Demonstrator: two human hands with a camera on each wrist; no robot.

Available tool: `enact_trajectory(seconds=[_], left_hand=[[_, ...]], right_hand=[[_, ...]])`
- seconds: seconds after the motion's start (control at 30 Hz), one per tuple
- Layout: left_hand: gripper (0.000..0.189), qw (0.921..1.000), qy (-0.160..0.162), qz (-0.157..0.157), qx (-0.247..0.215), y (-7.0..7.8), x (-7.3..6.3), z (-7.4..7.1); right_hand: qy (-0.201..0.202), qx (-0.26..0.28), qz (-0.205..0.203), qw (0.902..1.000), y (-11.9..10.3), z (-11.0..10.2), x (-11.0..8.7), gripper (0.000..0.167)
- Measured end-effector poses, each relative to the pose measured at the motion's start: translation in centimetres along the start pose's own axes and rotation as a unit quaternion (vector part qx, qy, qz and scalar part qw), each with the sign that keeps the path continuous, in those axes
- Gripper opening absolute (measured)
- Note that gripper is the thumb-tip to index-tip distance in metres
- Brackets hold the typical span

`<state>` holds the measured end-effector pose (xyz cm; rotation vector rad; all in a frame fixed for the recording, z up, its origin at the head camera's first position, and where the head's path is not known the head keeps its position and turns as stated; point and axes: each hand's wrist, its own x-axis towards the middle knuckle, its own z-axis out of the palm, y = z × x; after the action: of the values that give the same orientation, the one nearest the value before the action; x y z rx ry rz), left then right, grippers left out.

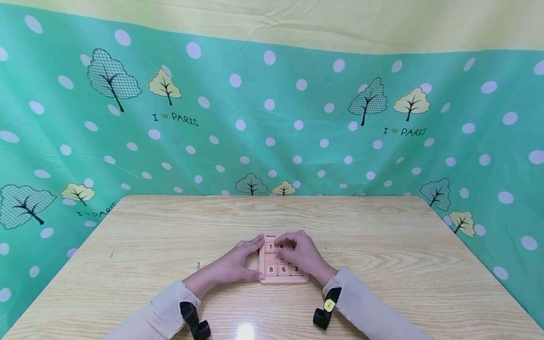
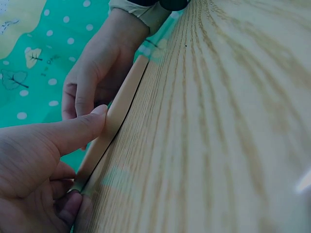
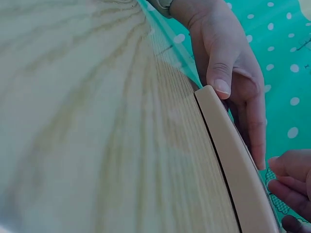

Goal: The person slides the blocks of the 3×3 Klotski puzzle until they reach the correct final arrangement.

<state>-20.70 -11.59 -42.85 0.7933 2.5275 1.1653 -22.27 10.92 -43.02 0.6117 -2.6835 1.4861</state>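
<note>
A pink sliding number puzzle (image 1: 284, 280) lies flat on the table, its tiles set in rows. In the head view 7, 4 and 1 show along the top and 8, 6 and 3 along the bottom; under the 7 is a gap. My left hand (image 1: 235, 262) grips the puzzle's left side, thumb at the near corner and fingers toward the far one. Over the tiles hovers my right hand (image 1: 299, 254), thumb and fingers bent and apart near the 7 and 4. It hides part of the middle row. From the right wrist view, its fingertips (image 3: 279, 167) appear above the board.
The wooden table (image 1: 170, 222) extends around the puzzle. Behind it hangs a green dotted cloth (image 1: 272, 127) with printed trees. A small pale object or mark (image 1: 198, 265) shows left of the left hand. Black wrist cameras (image 1: 195, 321) are strapped over the sleeves.
</note>
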Motion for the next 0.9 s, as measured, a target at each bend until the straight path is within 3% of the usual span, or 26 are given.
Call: enact_trajectory(seconds=[0.23, 0.5, 0.9], left_hand=[[0.091, 1.0000, -0.001, 0.001, 0.000, 0.06, -0.11, -0.01], [0.091, 1.0000, 0.000, 0.000, 0.010, 0.05, -0.06, -0.15], [0.091, 1.0000, -0.001, 0.003, 0.008, -0.14, 0.09, -0.05]], right_hand=[[-0.001, -0.002, -0.016, 0.9999, 0.21, 0.34, 0.35, 0.023], [-0.002, -0.002, 0.000, 1.0000, -0.01, 0.56, 0.72, 0.021], [-0.018, 0.007, -0.012, 0.9997, -0.16, 0.42, 0.28, 0.018]])
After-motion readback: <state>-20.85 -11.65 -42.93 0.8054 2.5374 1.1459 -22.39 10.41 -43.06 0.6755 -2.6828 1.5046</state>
